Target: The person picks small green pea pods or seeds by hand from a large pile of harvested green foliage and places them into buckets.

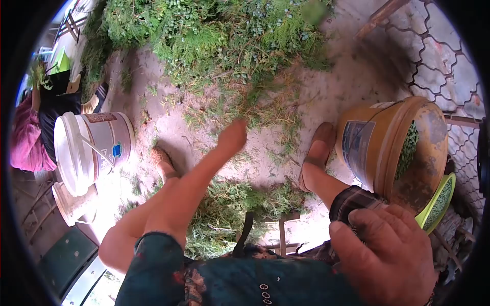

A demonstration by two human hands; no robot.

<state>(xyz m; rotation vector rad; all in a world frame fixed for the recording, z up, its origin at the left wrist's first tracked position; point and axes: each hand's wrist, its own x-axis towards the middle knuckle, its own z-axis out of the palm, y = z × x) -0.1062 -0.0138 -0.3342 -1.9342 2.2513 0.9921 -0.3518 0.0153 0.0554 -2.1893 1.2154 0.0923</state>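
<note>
From the head, 1 camera looks forward and down at the floor (317,92).

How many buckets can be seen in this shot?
3: a white bucket at the left, a smaller pale bucket partly hidden beside it, and a yellow bucket at the right, tipped towards the camera. Others may be hidden.

Pale floor (334,94) met wavy-edged pavers (441,53) at right; a wooden bar (380,19) slanted nearby, a green panel (66,257) lay lower left, and bright light patched the floor
</note>
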